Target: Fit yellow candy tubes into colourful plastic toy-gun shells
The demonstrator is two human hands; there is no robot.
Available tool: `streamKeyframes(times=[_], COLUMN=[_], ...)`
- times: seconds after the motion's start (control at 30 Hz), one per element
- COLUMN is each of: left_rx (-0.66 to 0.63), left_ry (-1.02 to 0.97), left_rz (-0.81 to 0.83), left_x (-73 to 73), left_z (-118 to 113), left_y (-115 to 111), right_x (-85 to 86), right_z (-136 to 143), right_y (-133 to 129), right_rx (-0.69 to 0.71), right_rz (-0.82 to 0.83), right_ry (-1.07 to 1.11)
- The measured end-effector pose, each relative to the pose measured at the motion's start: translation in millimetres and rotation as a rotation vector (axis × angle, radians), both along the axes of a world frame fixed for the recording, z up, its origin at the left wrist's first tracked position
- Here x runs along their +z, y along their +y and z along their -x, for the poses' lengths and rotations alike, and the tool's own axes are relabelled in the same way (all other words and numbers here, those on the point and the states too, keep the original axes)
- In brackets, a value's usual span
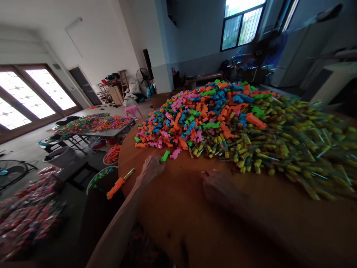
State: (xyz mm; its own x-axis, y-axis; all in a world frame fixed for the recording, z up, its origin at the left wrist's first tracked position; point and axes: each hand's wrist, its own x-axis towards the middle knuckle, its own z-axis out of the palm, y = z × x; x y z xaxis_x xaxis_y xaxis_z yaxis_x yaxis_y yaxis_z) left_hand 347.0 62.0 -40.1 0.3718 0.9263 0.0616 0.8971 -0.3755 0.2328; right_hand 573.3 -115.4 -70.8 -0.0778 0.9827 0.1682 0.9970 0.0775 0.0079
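Note:
My left hand point(154, 166) is at the near left edge of the toy heap, its fingers closed on a small green plastic toy piece point(165, 156). Just right of that piece lies a pink toy piece point(175, 153). My right hand point(216, 182) is low over the bare wood, short of the yellow-ended tubes point(251, 156); its fingers look curled, but blur and shadow hide whether they hold anything. Left of my left forearm, an orange toy piece with a clear tube point(119, 185) shows at the table's rim; I cannot tell whether it rests on anything.
A round wooden table point(173, 193) bears the heap of coloured toy pieces point(195, 115). To the left are a bin point(90, 184), a tub of orange pieces point(112, 154), a second table point(111, 130) with more pieces, and packed bags point(33, 212) on the floor.

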Motion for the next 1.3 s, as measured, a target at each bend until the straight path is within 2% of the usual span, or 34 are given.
streamKeyframes(times=[0.13, 0.3, 0.4, 0.47, 0.57, 0.63, 0.87, 0.97, 1.3], left_rx=[-0.006, -0.159, -0.233, -0.332, -0.529, -0.592, -0.716, -0.751, -0.755], left_ry=[-0.025, -0.094, -0.139, -0.138, -0.004, 0.095, 0.137, 0.134, 0.028], left_rz=[0.048, 0.121, 0.076, 0.008, -0.083, -0.09, -0.036, 0.008, 0.088], left_x=[0.2, 3.1, 10.6, 15.2, 18.0, 17.6, 21.2, 20.3, 7.6], left_z=[0.4, 1.4, 5.3, 7.4, 7.3, 4.6, -14.2, -20.4, -27.1], left_y=[-34.3, -58.5, -61.8, -62.3, -63.1, -64.8, -77.2, -79.2, -79.9], right_x=[7.3, 13.7, 9.5, 7.4, 7.7, 8.9, 6.9, 6.3, 4.6], right_z=[-9.8, -23.3, -27.9, -27.6, -22.3, -16.9, -5.6, -5.3, -5.7], right_y=[0.0, -0.4, -2.1, -3.3, -6.2, -9.2, -16.9, -16.0, -12.5], right_rx=[-0.088, -0.055, -0.002, 0.022, 0.053, 0.093, 0.186, 0.187, 0.164], right_rz=[-0.023, 0.047, 0.054, 0.055, 0.073, 0.084, 0.074, 0.097, 0.02], right_ry=[0.014, 0.064, 0.096, 0.089, 0.042, 0.041, 0.323, 0.323, 0.334])
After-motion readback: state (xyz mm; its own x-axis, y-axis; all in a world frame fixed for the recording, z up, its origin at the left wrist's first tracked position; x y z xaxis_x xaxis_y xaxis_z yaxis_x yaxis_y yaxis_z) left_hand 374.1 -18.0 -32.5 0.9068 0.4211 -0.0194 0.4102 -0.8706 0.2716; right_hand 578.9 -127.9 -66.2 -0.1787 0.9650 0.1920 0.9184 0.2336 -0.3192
